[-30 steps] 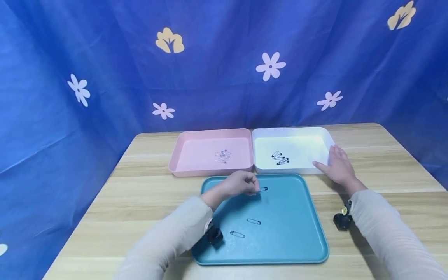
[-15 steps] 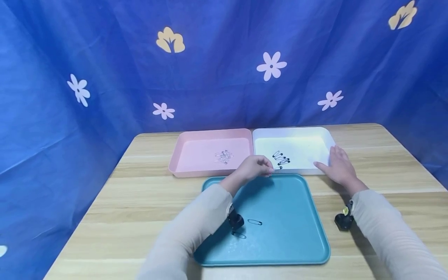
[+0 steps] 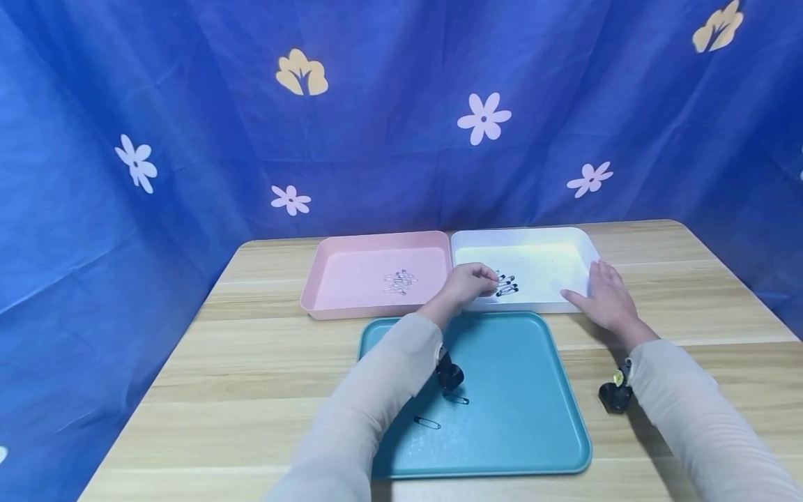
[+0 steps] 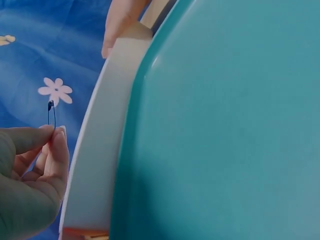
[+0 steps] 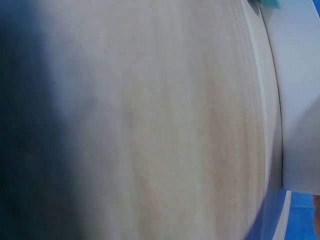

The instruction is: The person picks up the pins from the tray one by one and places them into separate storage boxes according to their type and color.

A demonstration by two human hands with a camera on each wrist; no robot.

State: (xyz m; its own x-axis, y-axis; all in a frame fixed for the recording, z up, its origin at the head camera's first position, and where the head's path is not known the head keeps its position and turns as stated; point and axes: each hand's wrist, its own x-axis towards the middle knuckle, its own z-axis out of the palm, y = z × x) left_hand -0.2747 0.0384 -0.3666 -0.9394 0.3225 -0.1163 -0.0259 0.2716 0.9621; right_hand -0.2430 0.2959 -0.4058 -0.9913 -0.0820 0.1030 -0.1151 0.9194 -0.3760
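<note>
My left hand (image 3: 469,284) is over the near left part of the white tray (image 3: 552,261). Thumb and finger pinch a safety pin (image 4: 52,116) with a dark head, standing upright in the left wrist view. Several black-headed safety pins (image 3: 507,289) lie in the white tray beside that hand, partly hidden by it. My right hand (image 3: 607,298) rests at the white tray's near right corner, fingers along the side and thumb spread over the near rim. On the teal tray (image 3: 521,390) lie two more safety pins, one nearer (image 3: 428,423) and one partly behind the left wrist camera (image 3: 449,373).
Left of the white tray stands a pink tray (image 3: 339,279) with a cluster of silvery safety pins (image 3: 399,282). All three trays sit on a wooden table (image 3: 251,390). A blue flowered curtain (image 3: 389,139) hangs behind it.
The left hand has carried its safety pin from the teal tray forward and right to above the white tray. My right hand has kept its place.
</note>
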